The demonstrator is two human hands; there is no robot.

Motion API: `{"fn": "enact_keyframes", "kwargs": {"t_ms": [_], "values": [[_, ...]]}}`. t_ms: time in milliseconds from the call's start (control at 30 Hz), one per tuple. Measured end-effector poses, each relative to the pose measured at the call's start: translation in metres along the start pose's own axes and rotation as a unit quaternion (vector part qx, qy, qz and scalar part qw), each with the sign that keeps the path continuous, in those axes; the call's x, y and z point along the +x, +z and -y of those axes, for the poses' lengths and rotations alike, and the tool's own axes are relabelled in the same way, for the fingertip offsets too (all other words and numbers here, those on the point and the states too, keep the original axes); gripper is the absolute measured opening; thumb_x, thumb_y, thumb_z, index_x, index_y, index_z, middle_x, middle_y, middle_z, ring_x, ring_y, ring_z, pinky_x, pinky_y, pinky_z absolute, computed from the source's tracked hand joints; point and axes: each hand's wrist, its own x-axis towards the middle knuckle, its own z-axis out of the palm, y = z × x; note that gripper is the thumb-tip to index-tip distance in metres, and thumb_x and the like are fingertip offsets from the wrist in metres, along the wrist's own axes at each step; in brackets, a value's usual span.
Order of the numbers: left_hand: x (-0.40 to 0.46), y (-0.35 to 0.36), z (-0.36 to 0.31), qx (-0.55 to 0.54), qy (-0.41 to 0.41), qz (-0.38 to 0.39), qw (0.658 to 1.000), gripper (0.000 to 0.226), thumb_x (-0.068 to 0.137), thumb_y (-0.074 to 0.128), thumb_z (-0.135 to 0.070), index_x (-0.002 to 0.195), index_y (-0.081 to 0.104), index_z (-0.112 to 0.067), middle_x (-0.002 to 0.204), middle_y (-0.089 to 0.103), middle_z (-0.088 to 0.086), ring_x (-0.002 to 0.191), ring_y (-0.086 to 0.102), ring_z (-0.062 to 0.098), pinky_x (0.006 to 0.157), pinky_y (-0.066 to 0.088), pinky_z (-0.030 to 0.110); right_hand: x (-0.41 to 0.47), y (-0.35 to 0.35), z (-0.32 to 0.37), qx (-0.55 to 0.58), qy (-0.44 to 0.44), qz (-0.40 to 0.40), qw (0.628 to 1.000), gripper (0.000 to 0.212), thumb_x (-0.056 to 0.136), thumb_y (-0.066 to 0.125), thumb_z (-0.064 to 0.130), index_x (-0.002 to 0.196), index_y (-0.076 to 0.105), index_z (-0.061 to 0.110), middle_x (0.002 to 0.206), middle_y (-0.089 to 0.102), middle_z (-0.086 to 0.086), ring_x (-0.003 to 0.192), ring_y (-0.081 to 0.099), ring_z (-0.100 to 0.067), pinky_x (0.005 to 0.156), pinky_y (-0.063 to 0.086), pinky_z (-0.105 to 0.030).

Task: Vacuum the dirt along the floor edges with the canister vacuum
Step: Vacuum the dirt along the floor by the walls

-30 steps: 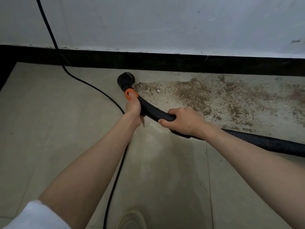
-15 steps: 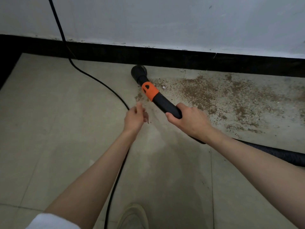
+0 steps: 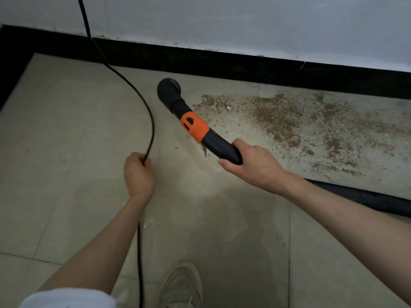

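Observation:
My right hand (image 3: 253,165) grips the black vacuum wand (image 3: 219,145) just behind its orange collar (image 3: 194,126). The round black nozzle (image 3: 169,88) sits on the tile floor near the black baseboard (image 3: 244,65), at the left end of a wide patch of brown dirt (image 3: 278,116). The ribbed black hose (image 3: 367,200) trails off to the right behind my forearm. My left hand (image 3: 139,172) holds the thin black power cord (image 3: 146,116), fingers curled round it, left of the wand.
The cord runs up the grey wall (image 3: 222,18) at the upper left and back down past my left arm. A pale shoe (image 3: 182,285) shows at the bottom centre. Beige tiles (image 3: 55,152) spread to the left.
My left hand let go of the wand, moved left and took hold of the power cord. My right hand keeps the wand, whose nozzle now sits a little farther from the baseboard.

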Motion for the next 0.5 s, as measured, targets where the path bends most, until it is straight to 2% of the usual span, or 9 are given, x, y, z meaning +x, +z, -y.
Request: {"fn": "enact_keyframes", "kwargs": {"t_ms": [100,167,333,500], "values": [[0.02,-0.016,0.028,0.056,-0.125,-0.02,0.99,0.027,0.088,0.052,-0.005,0.111,0.062,0.006,0.114,0.055,0.031,0.107,0.052,0.042,0.091,0.039,0.041,-0.005,0.008,0.002,-0.051,-0.023,0.012,0.998,0.047,0.089,0.044,0.064,0.107,0.045,0.021,0.065,0.041,0.014,0.062,0.048,-0.019,0.056,0.029,-0.033],[0.026,-0.021,0.036,0.093,-0.173,-0.016,0.98,0.031,0.089,0.05,-0.008,0.116,0.062,0.001,0.12,0.051,0.03,0.112,0.048,0.043,0.094,0.039,0.041,-0.008,0.014,0.004,-0.069,-0.029,0.018,0.997,0.055,0.084,0.037,0.072,0.11,0.047,0.025,0.065,0.044,0.012,0.064,0.049,-0.02,0.057,0.031,-0.032],[0.024,-0.012,0.033,0.051,-0.144,0.006,0.988,0.029,0.089,0.052,-0.007,0.115,0.061,0.002,0.116,0.057,0.028,0.109,0.053,0.039,0.091,0.042,0.041,-0.014,0.024,0.005,-0.117,-0.039,0.03,0.992,0.059,0.08,0.026,0.077,0.112,0.049,0.033,0.064,0.046,0.01,0.062,0.047,-0.019,0.053,0.027,-0.032],[0.031,-0.02,0.043,0.008,-0.17,-0.008,0.985,0.03,0.086,0.051,0.003,0.114,0.06,0.002,0.119,0.056,0.026,0.106,0.056,0.038,0.092,0.042,0.035,-0.022,0.031,0.006,-0.163,-0.076,0.065,0.982,0.051,0.085,0.031,0.073,0.104,0.045,0.028,0.058,0.04,0.011,0.056,0.044,-0.018,0.051,0.024,-0.031]]}}
